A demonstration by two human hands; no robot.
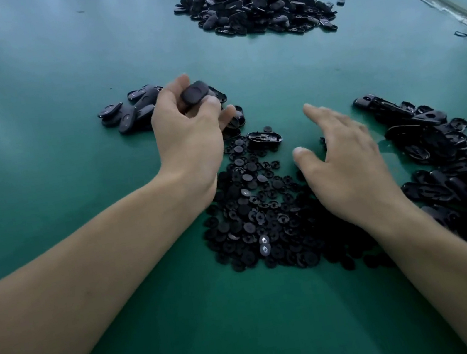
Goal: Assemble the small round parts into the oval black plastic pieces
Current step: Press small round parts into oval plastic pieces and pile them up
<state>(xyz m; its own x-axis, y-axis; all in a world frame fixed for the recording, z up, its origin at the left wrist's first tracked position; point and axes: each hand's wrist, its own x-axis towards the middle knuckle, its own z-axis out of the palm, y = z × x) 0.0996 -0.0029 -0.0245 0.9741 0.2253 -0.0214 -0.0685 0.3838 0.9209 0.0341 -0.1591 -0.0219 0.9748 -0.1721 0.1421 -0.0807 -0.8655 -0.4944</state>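
The left forearm [86,263], left of the heap of small round parts [264,218], was bare along its whole visible length and ended in a bare left hand [188,135]. The right forearm [459,278], right of that heap, was equally bare. The right hand [344,164], at the heap's right edge, showed a short-cut thumbnail; its fingers [327,114] were blurred in outline.

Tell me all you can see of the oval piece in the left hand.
The oval piece looks like matte black plastic, a rounded oval with a shallow recess on its face. The left hand pinches it above the green table, face tilted toward the camera. Its underside is hidden.
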